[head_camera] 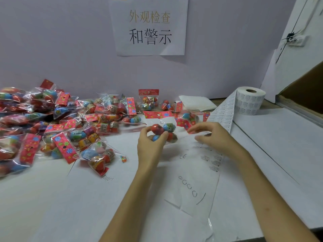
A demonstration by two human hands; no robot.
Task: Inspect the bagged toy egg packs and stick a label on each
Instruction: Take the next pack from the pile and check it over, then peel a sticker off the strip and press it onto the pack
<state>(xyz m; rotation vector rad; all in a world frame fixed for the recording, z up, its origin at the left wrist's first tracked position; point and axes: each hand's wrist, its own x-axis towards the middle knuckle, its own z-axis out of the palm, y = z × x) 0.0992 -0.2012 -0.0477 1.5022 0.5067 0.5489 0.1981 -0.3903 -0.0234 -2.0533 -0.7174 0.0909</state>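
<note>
Gripping a bagged egg pack just above the white table, the left hand curls round the eggs. The right hand pinches the pack's red card; a label roll stands behind.

The light is bright, soft and even, so the white table and the pale wall look clean, with only a faint grey shadow under the paper sign. Little white shines sparkle on the clear bags in the pile and on the plastic sheet near the bottom. The right hand looks smeared and fuzzy, the whole picture is a bit soft, and things near the edges look stretched and tilted
</note>
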